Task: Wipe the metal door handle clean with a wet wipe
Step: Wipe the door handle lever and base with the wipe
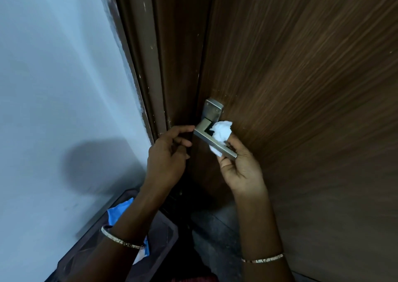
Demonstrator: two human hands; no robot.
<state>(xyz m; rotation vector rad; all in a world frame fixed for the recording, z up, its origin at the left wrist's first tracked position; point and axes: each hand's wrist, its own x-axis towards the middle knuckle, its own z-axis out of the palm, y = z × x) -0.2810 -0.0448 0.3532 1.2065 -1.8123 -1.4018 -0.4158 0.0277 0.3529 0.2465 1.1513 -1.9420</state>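
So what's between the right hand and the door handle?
A crumpled white wet wipe, held by the right hand against the metal door handle, as the head view shows.

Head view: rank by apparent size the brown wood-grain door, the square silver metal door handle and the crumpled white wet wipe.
1. brown wood-grain door, clearly largest.
2. square silver metal door handle, plate included.
3. crumpled white wet wipe, though close to the handle: the lever and the right hand hide part of it.
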